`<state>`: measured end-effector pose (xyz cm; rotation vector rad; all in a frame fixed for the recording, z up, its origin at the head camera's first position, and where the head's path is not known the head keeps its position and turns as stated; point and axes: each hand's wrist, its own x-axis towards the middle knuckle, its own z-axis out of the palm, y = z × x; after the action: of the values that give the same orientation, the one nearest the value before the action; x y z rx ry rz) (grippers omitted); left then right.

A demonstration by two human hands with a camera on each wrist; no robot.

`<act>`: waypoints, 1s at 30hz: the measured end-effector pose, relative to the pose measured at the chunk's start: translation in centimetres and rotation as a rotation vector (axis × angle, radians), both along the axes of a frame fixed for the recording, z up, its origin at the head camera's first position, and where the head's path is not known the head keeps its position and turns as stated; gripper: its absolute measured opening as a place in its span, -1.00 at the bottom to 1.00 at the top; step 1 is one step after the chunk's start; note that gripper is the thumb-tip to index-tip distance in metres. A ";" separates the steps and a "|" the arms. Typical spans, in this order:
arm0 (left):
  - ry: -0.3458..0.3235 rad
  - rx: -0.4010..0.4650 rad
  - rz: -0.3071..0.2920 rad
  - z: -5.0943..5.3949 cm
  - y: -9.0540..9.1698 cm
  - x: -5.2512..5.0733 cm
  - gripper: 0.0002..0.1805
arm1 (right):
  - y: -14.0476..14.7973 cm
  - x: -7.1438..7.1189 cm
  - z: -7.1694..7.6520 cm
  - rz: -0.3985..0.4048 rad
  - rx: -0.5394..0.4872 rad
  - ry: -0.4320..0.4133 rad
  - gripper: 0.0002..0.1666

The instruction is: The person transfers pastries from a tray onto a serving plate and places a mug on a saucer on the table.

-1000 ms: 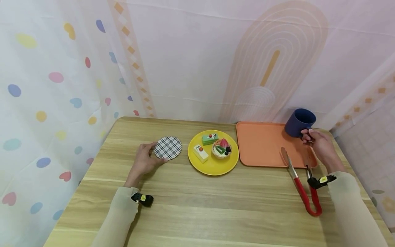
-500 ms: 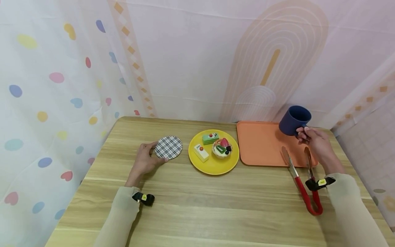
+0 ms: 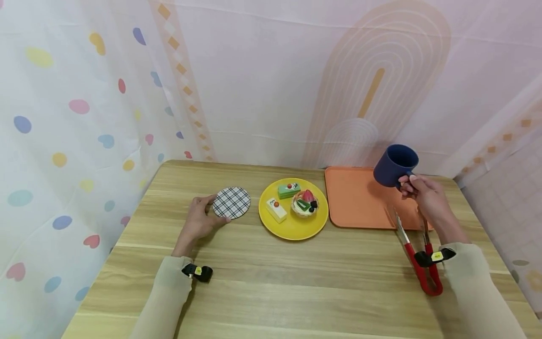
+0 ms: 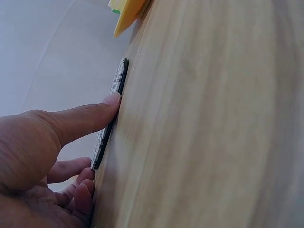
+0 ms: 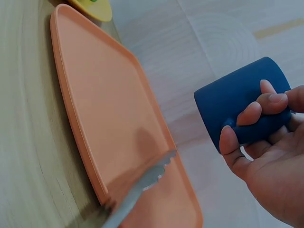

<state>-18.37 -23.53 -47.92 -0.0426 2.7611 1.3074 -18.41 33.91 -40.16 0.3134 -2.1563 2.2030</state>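
A round plaid coaster (image 3: 231,203) lies on the table at the left. My left hand (image 3: 200,218) holds it by the rim, the thumb (image 4: 90,121) at its near edge and the fingers at its left side. My right hand (image 3: 427,195) grips the handle of a dark blue mug (image 3: 391,167). In the right wrist view the mug (image 5: 244,102) hangs clear of the orange tray (image 5: 102,90), its handle partly hidden by curled fingers. Red-handled tongs (image 3: 417,263) lie below that hand, their metal ends over the tray's front edge; the wrist camera covers part of one arm.
Between coaster and tray stands a yellow plate (image 3: 292,230) with a green cake slice (image 3: 289,190), a pale cake slice (image 3: 276,210) and a fruit tart (image 3: 304,204). A printed curtain (image 3: 262,84) hangs behind the wooden table (image 3: 296,287).
My right hand has carried the mug leftward over the tray from the tray's right end. My left hand stays at the coaster.
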 end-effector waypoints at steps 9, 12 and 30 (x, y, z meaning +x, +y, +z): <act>0.007 0.012 -0.001 0.1 0.0 -0.1 -0.01 | -1.9 -0.1 -0.1 -0.002 -0.030 0.013 -0.65; 0.010 0.011 -0.004 0.1 0.0 -0.1 -0.01 | -2.4 0.0 -0.2 0.004 -0.024 0.005 -0.64; 0.007 0.004 0.004 -0.1 -0.1 0.0 -0.01 | -6.1 0.6 0.3 -0.006 0.097 0.006 -0.55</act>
<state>-18.41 -23.59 -48.02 -0.0435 2.7661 1.3168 -17.76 27.79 -39.90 0.3165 -2.2628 2.0957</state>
